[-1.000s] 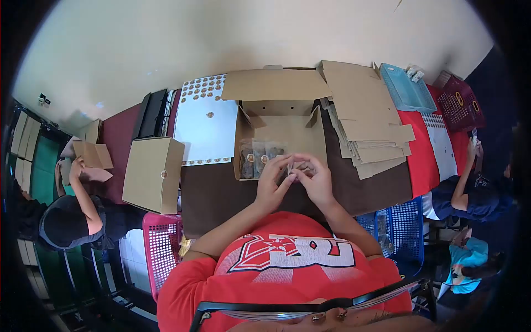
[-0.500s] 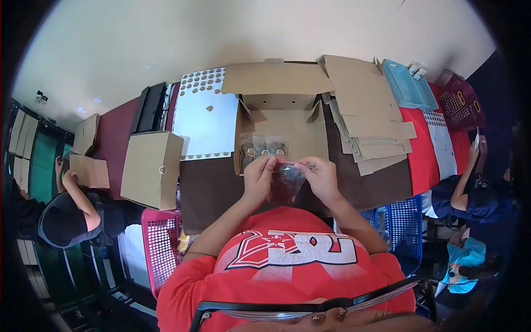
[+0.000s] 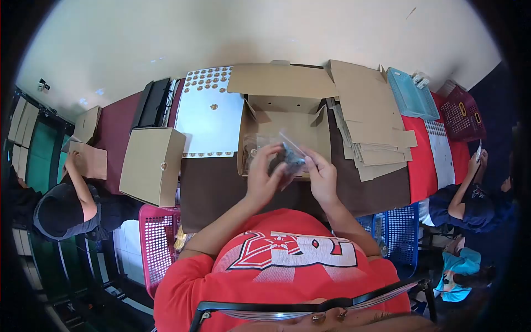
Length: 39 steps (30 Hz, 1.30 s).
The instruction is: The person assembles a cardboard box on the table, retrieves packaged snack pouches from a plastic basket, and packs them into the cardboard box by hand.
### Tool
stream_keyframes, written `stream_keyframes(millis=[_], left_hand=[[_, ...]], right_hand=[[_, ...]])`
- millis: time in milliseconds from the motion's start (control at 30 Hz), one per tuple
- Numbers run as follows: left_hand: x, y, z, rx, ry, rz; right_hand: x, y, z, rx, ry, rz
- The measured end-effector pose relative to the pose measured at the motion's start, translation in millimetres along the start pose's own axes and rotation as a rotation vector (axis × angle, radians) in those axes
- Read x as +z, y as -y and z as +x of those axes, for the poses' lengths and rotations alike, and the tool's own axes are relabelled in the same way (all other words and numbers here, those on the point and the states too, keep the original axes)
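Observation:
Both hands hold a small clear plastic bag [image 3: 293,157] with dark contents, over the near edge of an open cardboard box [image 3: 287,124]. My left hand [image 3: 264,174] has its fingers closed round the bag's left side. My right hand [image 3: 322,176] pinches the bag's right edge. Behind my left hand, inside the box at its left, similar stickered bags [image 3: 250,145] are partly hidden. Left of the box lies a white sheet [image 3: 207,130] with round brown stickers.
A closed box [image 3: 149,166] stands left, above a pink basket [image 3: 156,243]. Flat cardboard [image 3: 370,110] is stacked right, near a light blue tray [image 3: 412,94]. A blue basket [image 3: 402,235] is at the lower right. Co-workers sit at both sides.
The bag, earlier held stretched by its top between both hands, is now tilted and raised toward the box. My left hand has moved up around it. The left co-worker's cardboard has shifted.

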State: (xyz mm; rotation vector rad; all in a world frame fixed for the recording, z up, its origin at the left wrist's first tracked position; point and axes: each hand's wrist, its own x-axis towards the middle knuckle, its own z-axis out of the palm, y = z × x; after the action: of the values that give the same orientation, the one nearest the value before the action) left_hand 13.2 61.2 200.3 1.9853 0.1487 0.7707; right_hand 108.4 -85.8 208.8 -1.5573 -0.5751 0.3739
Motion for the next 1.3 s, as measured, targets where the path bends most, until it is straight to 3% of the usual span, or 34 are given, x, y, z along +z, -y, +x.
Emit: stream_keyframes(millis=[100,200,267,333,400,467,567,633,867,1100,1167,1233,1300], left_hand=[[8,-8,-7,-0.036,0.071,-0.037],[17,-2,-10,-0.09,0.015,-0.166],[18,4,-14,-0.176,-0.024,-0.382],[18,7,-18,-0.111,0.01,-0.311],[21,2,-20,-0.045,0.049,-0.246],[24,-10,-19,-0.089,-0.023,-0.445],[20,-9,-21,-0.164,0.002,-0.331],[19,-1,-22,-0.185,0.004,-0.317],[17,-3,-13,-0.286,-0.023,-0.445],[10,-8,-5,-0.379,0.045,-0.509],[12,-12,0,-0.502,-0.104,-0.711],[13,-16,5,-0.501,-0.122,-0.817],[15,-19,8,-0.496,-0.144,-0.923]], right_hand=[[9,5,-7,0.046,0.14,0.249],[11,-6,-7,0.008,0.211,0.175],[15,-5,-6,-0.03,0.171,0.14],[17,-17,-5,-0.134,-0.034,0.016],[20,-23,-3,-0.096,-0.147,0.047],[19,-22,-2,-0.06,-0.258,0.076],[14,-21,-1,-0.031,-0.225,0.018],[8,-28,-1,0.043,-0.043,0.16],[-5,-24,-4,-0.081,-0.126,-0.13],[-9,-20,-9,0.014,0.002,0.176],[-6,-29,-11,0.006,0.018,0.203],[7,-22,-15,-0.042,-0.053,0.335],[11,-29,-19,-0.084,0.0,0.248]])
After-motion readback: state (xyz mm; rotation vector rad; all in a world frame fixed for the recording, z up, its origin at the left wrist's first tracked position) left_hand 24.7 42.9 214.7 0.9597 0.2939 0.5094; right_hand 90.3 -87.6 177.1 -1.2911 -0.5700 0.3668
